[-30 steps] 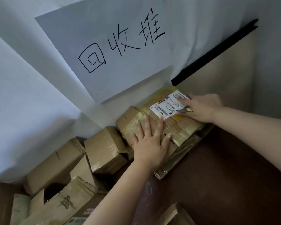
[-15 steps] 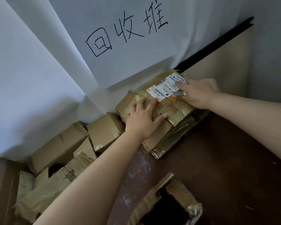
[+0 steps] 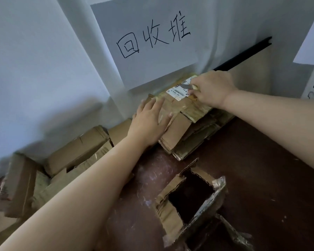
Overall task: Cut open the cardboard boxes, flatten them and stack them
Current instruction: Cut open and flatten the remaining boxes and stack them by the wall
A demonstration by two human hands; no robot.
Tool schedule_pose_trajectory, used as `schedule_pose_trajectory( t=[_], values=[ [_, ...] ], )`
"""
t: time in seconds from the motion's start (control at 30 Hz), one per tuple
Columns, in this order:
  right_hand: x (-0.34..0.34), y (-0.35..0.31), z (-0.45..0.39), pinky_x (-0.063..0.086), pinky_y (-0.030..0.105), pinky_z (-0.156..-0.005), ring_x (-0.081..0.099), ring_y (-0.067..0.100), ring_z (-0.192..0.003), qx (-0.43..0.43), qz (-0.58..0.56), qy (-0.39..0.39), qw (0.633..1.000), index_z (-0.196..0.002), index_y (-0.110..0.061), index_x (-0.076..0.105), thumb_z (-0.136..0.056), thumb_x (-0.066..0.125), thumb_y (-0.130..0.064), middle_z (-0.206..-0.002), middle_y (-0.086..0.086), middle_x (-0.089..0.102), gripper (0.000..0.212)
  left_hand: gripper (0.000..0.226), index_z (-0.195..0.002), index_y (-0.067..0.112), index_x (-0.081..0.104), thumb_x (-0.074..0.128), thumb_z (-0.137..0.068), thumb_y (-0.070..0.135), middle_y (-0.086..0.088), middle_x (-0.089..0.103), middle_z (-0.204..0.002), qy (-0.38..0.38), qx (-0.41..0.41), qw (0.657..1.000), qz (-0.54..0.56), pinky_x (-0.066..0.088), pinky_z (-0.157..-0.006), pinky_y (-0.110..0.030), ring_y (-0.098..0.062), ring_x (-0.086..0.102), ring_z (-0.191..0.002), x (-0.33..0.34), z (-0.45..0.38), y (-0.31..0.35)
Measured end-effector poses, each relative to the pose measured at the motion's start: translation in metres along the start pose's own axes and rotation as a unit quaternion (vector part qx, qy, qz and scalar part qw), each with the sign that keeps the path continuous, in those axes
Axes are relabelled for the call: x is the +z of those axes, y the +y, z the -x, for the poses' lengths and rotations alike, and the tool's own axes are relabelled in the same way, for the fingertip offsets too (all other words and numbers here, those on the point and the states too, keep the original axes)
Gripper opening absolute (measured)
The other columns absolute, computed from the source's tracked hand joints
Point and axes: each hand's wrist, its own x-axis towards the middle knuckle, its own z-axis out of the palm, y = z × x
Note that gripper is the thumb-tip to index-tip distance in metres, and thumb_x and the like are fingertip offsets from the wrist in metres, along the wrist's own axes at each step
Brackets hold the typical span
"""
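A stack of flattened cardboard boxes [image 3: 185, 131] lies against the white wall on a dark brown table. The top piece carries a white shipping label [image 3: 179, 88] and yellowish tape. My left hand [image 3: 149, 122] lies flat on the stack's left end, fingers spread. My right hand [image 3: 212, 89] rests on the far end of the stack, by the label, gripping a small metal blade [image 3: 186, 86] whose tip points left over the label. An opened box [image 3: 192, 200] with ragged flaps stands near me on the table.
Several uncut cardboard boxes [image 3: 76, 151] are heaped at the left, below the table edge [image 3: 143, 178]. A paper sign [image 3: 149, 38] with handwritten characters hangs on the wall above the stack. A black strip [image 3: 243, 53] and a tan board lean at the right.
The view has dropped and pulled back, bringing the opened box into sight near me. My left hand slid left along the stack. My right hand stays on the label end with the blade.
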Motion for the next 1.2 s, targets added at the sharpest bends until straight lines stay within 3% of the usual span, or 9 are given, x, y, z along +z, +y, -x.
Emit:
schedule_pose_trajectory(
  t=[0.2, 0.33, 0.57, 0.63, 0.77, 0.9, 1.0, 1.07, 1.2],
  values=[
    [-0.037, -0.061, 0.035, 0.032, 0.031, -0.065, 0.047, 0.023, -0.079, -0.073, -0.007, 0.013, 0.997, -0.062, -0.021, 0.041, -0.094, 0.050, -0.048, -0.072, -0.005, 0.046, 0.043, 0.060, -0.153, 0.029, 0.022, 0.036, -0.099, 0.051, -0.001, 0.028, -0.158, 0.075, 0.043, 0.996, -0.021, 0.018, -0.118, -0.053, -0.029, 0.008, -0.149, -0.021, 0.071, -0.015],
    [-0.058, -0.104, 0.080, 0.034, 0.029, -0.059, 0.053, 0.023, -0.071, -0.099, -0.040, 0.048, 0.993, -0.069, -0.016, 0.060, -0.094, 0.054, -0.045, -0.063, -0.005, 0.052, 0.039, 0.059, -0.152, 0.027, 0.025, 0.039, -0.100, 0.048, -0.002, 0.029, -0.158, 0.116, 0.036, 0.992, -0.020, 0.018, -0.118, -0.054, -0.028, 0.008, -0.149, -0.038, 0.155, -0.020],
    [-0.108, -0.187, 0.157, 0.047, 0.033, -0.076, 0.061, 0.018, -0.081, -0.112, -0.125, 0.009, 0.986, -0.063, -0.029, 0.061, -0.093, 0.059, -0.033, -0.082, -0.005, 0.070, 0.031, 0.066, -0.151, 0.023, 0.030, 0.035, -0.094, 0.057, -0.003, 0.033, -0.155, 0.146, -0.036, 0.986, -0.069, 0.020, -0.118, -0.052, -0.028, 0.014, -0.148, -0.099, 0.315, -0.062],
    [-0.121, -0.216, 0.177, 0.039, 0.029, -0.072, 0.060, 0.015, -0.087, -0.119, -0.131, 0.009, 0.984, -0.079, -0.030, 0.069, -0.095, 0.057, -0.031, -0.090, -0.007, 0.072, 0.020, 0.061, -0.150, 0.021, 0.031, 0.042, -0.097, 0.049, -0.005, 0.035, -0.154, 0.159, -0.058, 0.983, -0.077, 0.018, -0.119, -0.048, -0.027, 0.017, -0.147, -0.113, 0.351, -0.077],
    [-0.117, -0.263, 0.201, 0.048, 0.034, -0.082, 0.062, 0.021, -0.101, -0.147, -0.143, -0.019, 0.979, -0.107, -0.018, 0.069, -0.099, 0.048, -0.027, -0.100, -0.001, 0.071, 0.024, 0.063, -0.151, 0.016, 0.029, 0.052, -0.097, 0.038, -0.009, 0.034, -0.154, 0.149, -0.095, 0.983, -0.054, 0.017, -0.119, -0.042, -0.029, 0.016, -0.148, -0.111, 0.399, -0.100],
    [-0.084, -0.295, 0.201, 0.048, 0.034, -0.070, 0.061, 0.026, -0.080, -0.129, -0.135, -0.033, 0.982, -0.068, -0.016, 0.059, -0.099, 0.044, -0.041, -0.070, 0.000, 0.059, 0.042, 0.068, -0.152, 0.019, 0.027, 0.058, -0.094, 0.036, -0.010, 0.037, -0.152, 0.123, -0.118, 0.985, -0.015, 0.024, -0.117, -0.043, -0.029, 0.023, -0.145, -0.082, 0.422, -0.121],
    [-0.051, -0.304, 0.194, 0.046, 0.032, -0.077, 0.061, 0.026, -0.099, -0.089, -0.122, -0.061, 0.987, -0.094, -0.022, 0.069, -0.093, 0.053, -0.035, -0.099, 0.001, 0.069, 0.020, 0.070, -0.153, 0.021, 0.024, 0.058, -0.094, 0.034, -0.005, 0.031, -0.156, 0.097, -0.129, 0.987, 0.007, 0.019, -0.119, -0.042, -0.025, 0.013, -0.149, -0.059, 0.424, -0.131],
    [-0.035, -0.306, 0.183, 0.043, 0.033, -0.081, 0.058, 0.027, -0.112, -0.062, -0.114, -0.078, 0.989, -0.117, -0.027, 0.064, -0.090, 0.059, -0.040, -0.117, 0.000, 0.065, 0.031, 0.071, -0.153, 0.022, 0.023, 0.059, -0.093, 0.035, -0.005, 0.030, -0.156, 0.091, -0.120, 0.989, 0.008, 0.018, -0.119, -0.040, -0.024, 0.012, -0.149, -0.049, 0.417, -0.138],
    [-0.007, -0.310, 0.140, 0.044, 0.035, -0.084, 0.056, 0.028, -0.117, -0.051, -0.086, -0.063, 0.993, -0.129, -0.025, 0.053, -0.087, 0.061, -0.048, -0.127, 0.001, 0.060, 0.048, 0.070, -0.151, 0.021, 0.028, 0.063, -0.091, 0.032, -0.006, 0.034, -0.154, 0.107, -0.103, 0.989, 0.024, 0.018, -0.118, -0.036, -0.021, 0.014, -0.149, -0.044, 0.384, -0.157]
  ],
)
